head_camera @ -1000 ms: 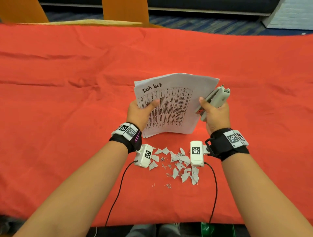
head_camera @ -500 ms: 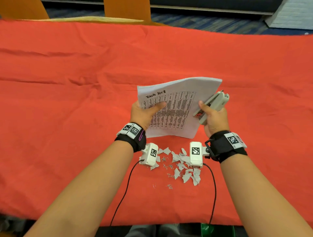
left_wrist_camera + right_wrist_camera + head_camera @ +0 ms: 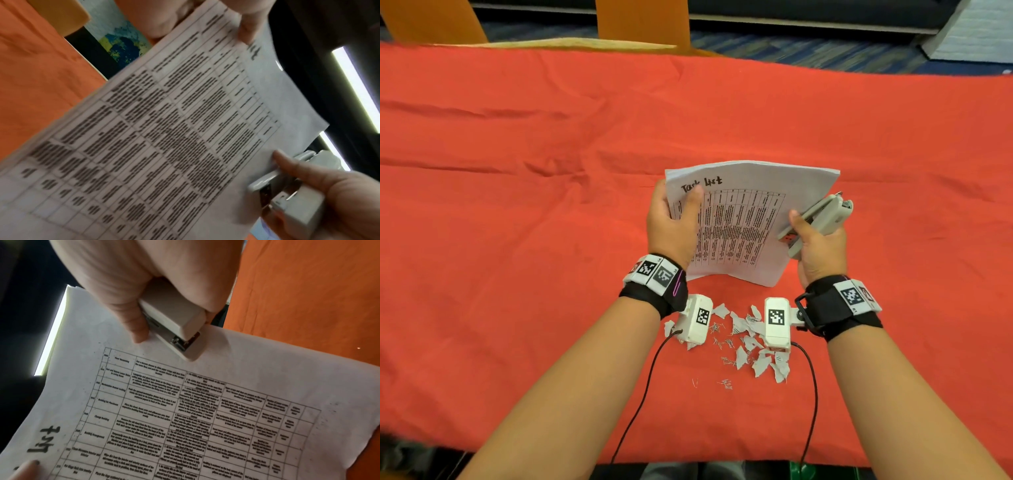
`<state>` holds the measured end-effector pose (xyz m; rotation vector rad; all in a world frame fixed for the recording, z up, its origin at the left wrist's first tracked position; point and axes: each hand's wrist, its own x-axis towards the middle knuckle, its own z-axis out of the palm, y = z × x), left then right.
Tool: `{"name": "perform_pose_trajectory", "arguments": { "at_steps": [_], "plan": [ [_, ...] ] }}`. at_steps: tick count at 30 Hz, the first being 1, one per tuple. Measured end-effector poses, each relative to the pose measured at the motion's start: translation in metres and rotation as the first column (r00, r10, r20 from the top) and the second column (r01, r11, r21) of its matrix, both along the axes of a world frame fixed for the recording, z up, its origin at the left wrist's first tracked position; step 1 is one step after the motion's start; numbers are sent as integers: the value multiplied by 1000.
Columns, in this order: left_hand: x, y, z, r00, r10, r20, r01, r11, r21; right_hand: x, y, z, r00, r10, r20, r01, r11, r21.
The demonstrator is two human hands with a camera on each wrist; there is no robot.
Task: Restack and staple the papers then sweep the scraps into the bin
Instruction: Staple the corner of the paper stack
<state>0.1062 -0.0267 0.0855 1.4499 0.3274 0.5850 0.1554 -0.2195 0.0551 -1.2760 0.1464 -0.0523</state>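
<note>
A stack of printed papers [image 3: 743, 222] headed "Task List" stands tilted on its lower edge on the red cloth. My left hand [image 3: 673, 222] grips its left edge near the top, with the thumb [image 3: 26, 467] on the front sheet. My right hand [image 3: 820, 250] grips a cream stapler [image 3: 822, 216]. In the right wrist view the stapler [image 3: 174, 321] has its nose over the stack's right margin [image 3: 236, 353]. I cannot tell whether the sheets sit inside its mouth. Torn paper scraps [image 3: 751, 342] and loose staples [image 3: 726, 383] lie on the cloth between my wrists.
The red cloth [image 3: 517, 240] covers the whole table. Orange chair backs [image 3: 640, 20] stand beyond the far edge. A green object [image 3: 822, 471] shows below the near table edge, mostly hidden.
My left hand has slid up the stack's left edge toward the top corner. The stack has shifted slightly right and away. The stapler stays at the right edge.
</note>
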Motion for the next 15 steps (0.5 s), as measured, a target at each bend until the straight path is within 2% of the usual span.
{"name": "perform_pose_trajectory", "arguments": {
  "at_steps": [3,8,15],
  "plan": [
    [-1,-8,3,998,35,47,-37,999,39,0,-1,-1,1000,-1,2,1,1000,4],
    [-1,-6,-3,996,7,86,-15,995,100,-1,-4,-1,1000,3,-17,-3,1000,9],
    [-3,-5,-6,987,59,147,-94,965,246,-2,-5,0,1000,16,-25,-16,1000,7]
  ]
}}
